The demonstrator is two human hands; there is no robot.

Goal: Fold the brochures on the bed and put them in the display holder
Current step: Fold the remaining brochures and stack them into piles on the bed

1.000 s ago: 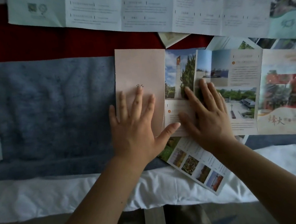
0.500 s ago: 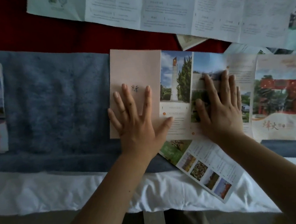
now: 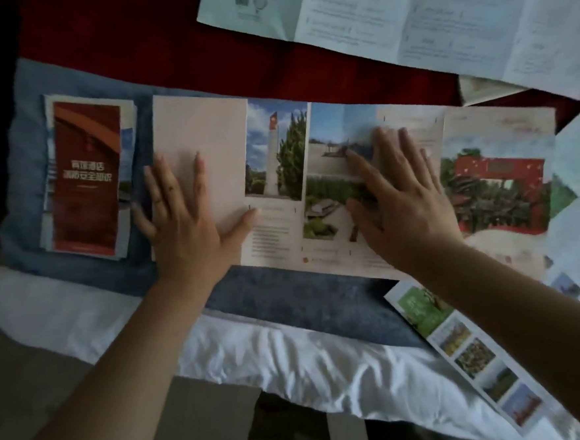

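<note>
A long photo brochure (image 3: 278,172) lies partly unfolded across the blue blanket (image 3: 287,302). Its pale pink left panel is folded over. My left hand (image 3: 186,223) presses flat on that pink panel with fingers spread. My right hand (image 3: 401,205) lies flat on the photo panels to the right, fingers straight. A stack of folded brochures (image 3: 86,179) with a red cover sits at the left, close beside the pink panel. No display holder is in view.
A long white unfolded leaflet (image 3: 404,16) lies at the back on the red cover (image 3: 132,52). Another brochure with small photos (image 3: 473,351) lies at the lower right on the white sheet (image 3: 256,352). More papers overlap at the right edge.
My right hand slid further right along the photo panels. The view swung left, bringing the red-covered stack fully into sight. My left hand stays flat on the pink panel.
</note>
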